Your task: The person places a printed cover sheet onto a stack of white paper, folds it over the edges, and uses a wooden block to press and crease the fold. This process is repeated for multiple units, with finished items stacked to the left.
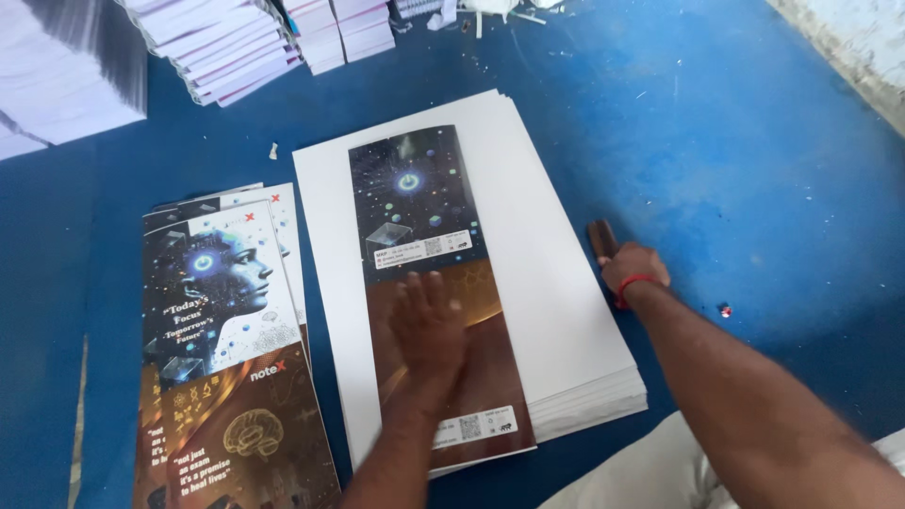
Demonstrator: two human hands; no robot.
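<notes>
My left hand [429,325] lies flat, fingers together, on a long printed cover sheet [419,203] with a dark starry upper half and a brown lower half. That sheet rests on a thick stack of white sheets [556,283] on the blue floor. My right hand [630,269], with a red thread round the wrist, is at the stack's right edge and is closed round a dark brown wooden piece [601,238]. To the left lies a fanned pile of printed covers [222,311] showing a face profile and a brain drawing.
Piles of bound white paper blocks [236,42] stand at the top left and top middle. Paper scraps litter the blue floor [735,160] near the top. A pale wall base [863,38] runs along the top right. A small red-and-white bit [724,310] lies right of my arm.
</notes>
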